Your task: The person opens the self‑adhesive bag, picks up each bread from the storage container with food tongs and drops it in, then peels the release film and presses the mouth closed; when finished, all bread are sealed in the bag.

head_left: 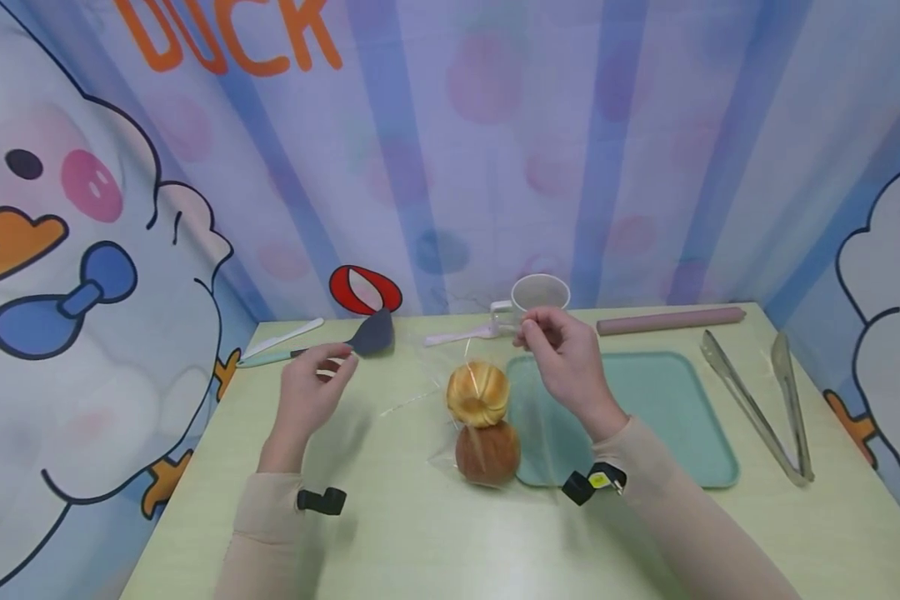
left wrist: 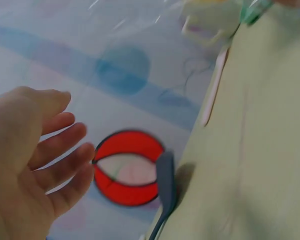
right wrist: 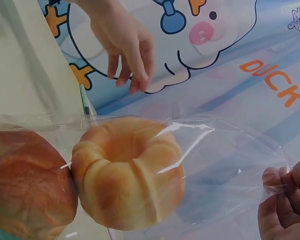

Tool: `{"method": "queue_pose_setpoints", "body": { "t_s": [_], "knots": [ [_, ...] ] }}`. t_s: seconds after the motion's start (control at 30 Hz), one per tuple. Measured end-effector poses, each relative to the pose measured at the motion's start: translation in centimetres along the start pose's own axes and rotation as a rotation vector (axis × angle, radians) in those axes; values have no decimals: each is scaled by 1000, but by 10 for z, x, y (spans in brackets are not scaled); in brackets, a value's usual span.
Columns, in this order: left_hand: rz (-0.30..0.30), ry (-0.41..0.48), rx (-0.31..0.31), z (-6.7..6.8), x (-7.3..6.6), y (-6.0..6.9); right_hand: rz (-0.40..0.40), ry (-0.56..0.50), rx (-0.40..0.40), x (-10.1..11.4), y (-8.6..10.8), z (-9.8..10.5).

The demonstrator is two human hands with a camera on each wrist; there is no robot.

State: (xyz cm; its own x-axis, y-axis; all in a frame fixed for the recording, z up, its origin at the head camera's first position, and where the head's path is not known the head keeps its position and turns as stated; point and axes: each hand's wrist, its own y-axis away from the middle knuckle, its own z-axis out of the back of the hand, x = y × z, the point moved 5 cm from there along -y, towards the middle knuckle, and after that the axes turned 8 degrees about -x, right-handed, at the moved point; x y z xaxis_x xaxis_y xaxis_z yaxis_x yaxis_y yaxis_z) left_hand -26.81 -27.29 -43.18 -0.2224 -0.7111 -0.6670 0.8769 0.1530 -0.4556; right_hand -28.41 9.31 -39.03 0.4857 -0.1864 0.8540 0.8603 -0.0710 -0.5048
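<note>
My right hand (head_left: 572,367) pinches the gathered top of a clear plastic bag (right wrist: 225,160), holding it up over the table. Inside hang two breads: a golden, ridged ring-shaped bun (head_left: 477,393) above and a round brown bun (head_left: 487,454) below. In the right wrist view they touch inside the film. My left hand (head_left: 311,390) is in the air to the left, apart from the bag. The left wrist view shows its fingers (left wrist: 65,170) loosely bent with nothing held. Under it lies a spatula (head_left: 375,332) with a dark head, its handle partly hidden by the hand.
A teal tray (head_left: 667,417) lies behind and right of the bag. Metal tongs (head_left: 757,408) lie at the right, a pink rolling pin (head_left: 671,320) and white mug (head_left: 542,292) along the back. A white knife (head_left: 283,337) and pink utensil (head_left: 457,335) lie near the back edge.
</note>
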Motion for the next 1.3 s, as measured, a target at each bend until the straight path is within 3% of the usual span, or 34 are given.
{"method": "queue_pose_setpoints", "body": {
  "t_s": [0.13,0.23,0.3,0.4,0.6,0.8,1.07,1.3],
  "knots": [
    [59,114,192,-37,-17,7,11,-14,0,0,2,-2],
    [84,275,271,-60,-26,8,9,-30,2,0,3,-2],
    [102,409,287,-70,-31,7,-4,-41,5,-2,3,-2],
    [157,569,248,-76,-34,5,-46,-68,8,-5,3,-1],
    [208,638,153,-72,-37,4,-187,-164,-4,-12,0,4],
    [182,694,86,-63,-45,4,-287,-219,-29,-13,-1,6],
    [156,687,-52,-52,-52,6,-311,-201,-55,-11,-2,4],
    [66,673,-52,-49,-62,6,-316,-204,-62,-10,-2,3]
  ]
}}
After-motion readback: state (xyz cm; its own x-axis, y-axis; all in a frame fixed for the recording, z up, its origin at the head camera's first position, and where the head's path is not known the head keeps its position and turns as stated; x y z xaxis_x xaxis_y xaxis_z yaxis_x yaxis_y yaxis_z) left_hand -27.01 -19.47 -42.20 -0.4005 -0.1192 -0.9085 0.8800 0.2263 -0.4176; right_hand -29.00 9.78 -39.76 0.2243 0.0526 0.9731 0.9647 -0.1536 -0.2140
